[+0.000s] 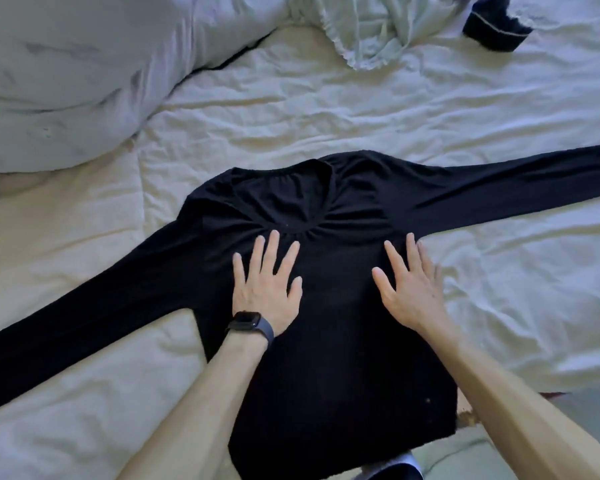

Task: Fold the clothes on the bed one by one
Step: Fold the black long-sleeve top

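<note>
A black long-sleeved top [336, 358] lay spread flat, front up, on the wrinkled white bed cover [326, 109], with its neckline [291, 202] pointing away from the person and its hem nearest them. One sleeve [84, 320] stretched out toward the person's left and ran down to the left edge of the view; the other sleeve [499, 188] reached out to the right and slightly away, past the right edge. The left hand [265, 289] rested palm down on the chest of the top just below the gathered neckline, its fingers straight and spread, holding nothing. A dark watch [248, 322] sat on that wrist. The right hand [413, 289] lay palm down on the other side of the chest near the armpit, fingers also straight and fanned out, gripping nothing; its outer fingers looked slightly blurred. The two hands were apart, with a strip of black cloth between them. At the far side of the bed, a pale green garment [371, 29] lay crumpled, and just to its right was a dark garment with a light trim line [496, 26]. A large pale pillow [66, 81] filled the upper left corner.
</note>
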### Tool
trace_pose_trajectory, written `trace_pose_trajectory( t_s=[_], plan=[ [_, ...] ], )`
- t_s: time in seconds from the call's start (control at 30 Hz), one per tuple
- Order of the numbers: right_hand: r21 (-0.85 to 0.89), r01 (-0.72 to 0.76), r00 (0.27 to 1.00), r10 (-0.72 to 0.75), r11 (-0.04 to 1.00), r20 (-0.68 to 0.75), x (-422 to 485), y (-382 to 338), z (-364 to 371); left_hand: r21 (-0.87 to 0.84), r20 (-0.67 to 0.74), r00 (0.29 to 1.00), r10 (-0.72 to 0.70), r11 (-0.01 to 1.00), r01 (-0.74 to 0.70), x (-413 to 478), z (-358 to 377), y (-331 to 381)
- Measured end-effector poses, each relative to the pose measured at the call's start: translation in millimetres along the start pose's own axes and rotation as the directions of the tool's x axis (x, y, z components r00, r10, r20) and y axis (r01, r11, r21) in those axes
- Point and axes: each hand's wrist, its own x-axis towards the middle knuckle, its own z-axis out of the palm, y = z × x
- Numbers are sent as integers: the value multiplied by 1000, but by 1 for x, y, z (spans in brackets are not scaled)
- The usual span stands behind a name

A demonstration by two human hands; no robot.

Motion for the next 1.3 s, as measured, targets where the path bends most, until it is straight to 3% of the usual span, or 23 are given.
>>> trace_pose_trajectory(
  t_s=[0.1, 0.2, 0.27, 0.37, 0.43, 0.53, 0.6, 0.67, 0.73, 0.8, 0.9, 0.93, 1.0, 1.07, 1.1, 1.13, 1.2, 1.27, 1.3],
  plan=[
    [183, -109, 988, 127, 977, -91, 26, 68, -21, 58, 114, 986, 123, 990, -130, 41, 13, 72],
    [502, -209, 938, 317, 839, -139, 59, 126, -52, 87, 201, 962, 187, 974, -208, 77, 22, 138],
    [714, -254, 868, 480, 653, -130, 81, 159, -78, 96, 216, 954, 209, 968, -234, 98, 25, 177],
    [956, -221, 766, 641, 192, 49, 123, 205, -116, 119, 241, 942, 236, 956, -270, 123, 29, 219],
    [987, -147, 727, 671, -58, 148, 150, 239, -137, 143, 270, 931, 245, 946, -291, 135, 28, 235],
    [945, -40, 728, 639, -324, 249, 178, 278, -168, 142, 309, 924, 225, 950, -279, 142, 24, 248],
    [900, -24, 739, 599, -435, 309, 192, 295, -184, 122, 359, 912, 200, 958, -259, 143, 19, 252],
    [878, -11, 714, 610, -479, 342, 202, 309, -194, 114, 417, 892, 174, 964, -242, 144, 14, 256],
    [893, 34, 704, 645, -448, 296, 205, 313, -205, 105, 451, 882, 137, 973, -205, 149, 8, 260],
    [923, 81, 739, 644, -375, 198, 201, 302, -214, 48, 476, 874, 96, 990, -134, 157, -1, 269],
    [977, 174, 801, 595, -123, -68, 170, 255, -219, -308, 428, 903, 43, 946, 101, 167, -30, 290],
    [978, 207, 810, 563, -17, -162, 152, 234, -216, -504, 437, 899, 5, 830, 240, 167, -45, 297],
    [933, 278, 849, 397, 228, -349, 104, 186, -198, -757, 570, 821, -13, 382, 531, 158, -82, 297],
    [787, 392, 855, 127, 477, -502, 59, 149, -166, -732, 677, 725, 129, 18, 681, 147, -109, 285],
    [683, 455, 839, -18, 572, -544, 37, 131, -147, -700, 693, 696, 187, -54, 712, 137, -122, 272],
    [580, 503, 820, -142, 641, -555, 20, 116, -126, -682, 705, 676, 213, -56, 729, 125, -133, 257],
    [425, 566, 784, -301, 707, -543, -11, 92, -88, -667, 742, 651, 158, 83, 740, 93, -144, 226],
    [394, 593, 778, -374, 702, -505, -49, 67, -59, -688, 708, 706, 10, 237, 686, 52, -143, 191],
    [432, 571, 803, -366, 698, -470, -69, 56, -45, -708, 667, 743, -63, 257, 657, 30, -139, 171]
  ],
)
